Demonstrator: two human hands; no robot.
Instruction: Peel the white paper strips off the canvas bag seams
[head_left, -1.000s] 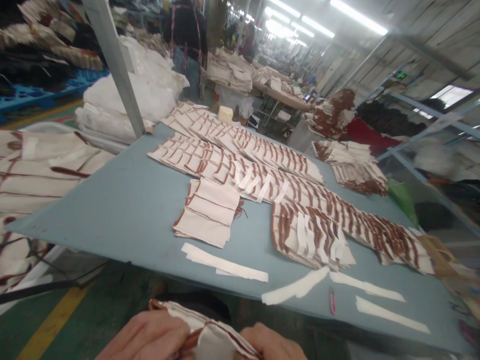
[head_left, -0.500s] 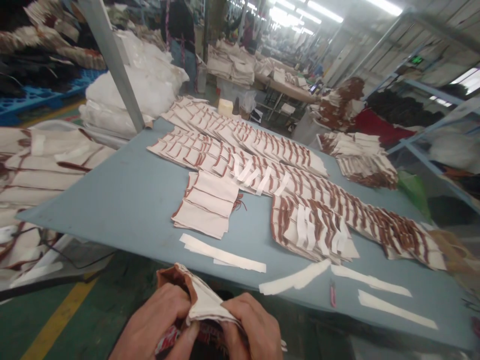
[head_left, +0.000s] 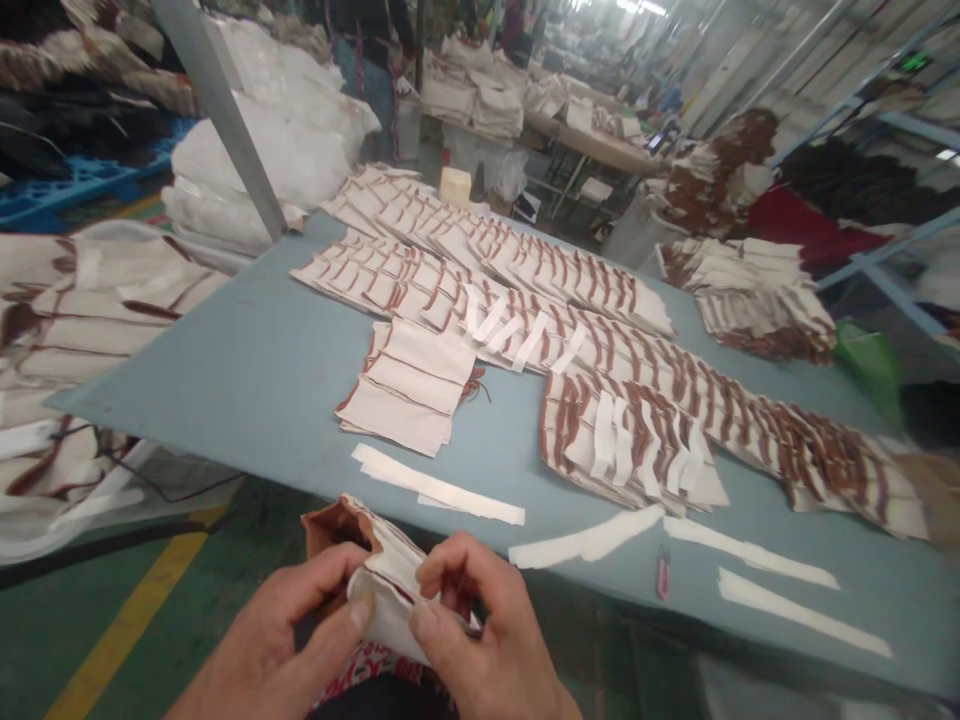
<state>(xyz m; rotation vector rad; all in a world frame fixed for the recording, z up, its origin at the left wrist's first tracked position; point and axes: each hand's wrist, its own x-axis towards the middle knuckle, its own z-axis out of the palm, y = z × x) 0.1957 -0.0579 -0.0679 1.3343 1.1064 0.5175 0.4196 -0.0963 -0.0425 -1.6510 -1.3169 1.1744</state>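
Observation:
Close to my body, in front of the table's near edge, I hold a cream fabric piece with brown inner sides. My left hand pinches its left part between thumb and fingers. On the right side, my right hand grips the cloth with bent fingers and thumb. A brown-lined opening shows at the piece's upper left. Just beyond my hands lie cream strips on the table. Behind them rests a small stack of cream fabric pieces with brown edges.
Long overlapping rows of cream and brown pieces cross the blue-grey table. White strips lie on a bundle at centre right. A small pink tool sits near the front edge. A metal post stands at the far left corner.
My fingers have shifted on the fabric piece, and its front has turned, showing a dark slit and a pale flap. The view has tilted down slightly.

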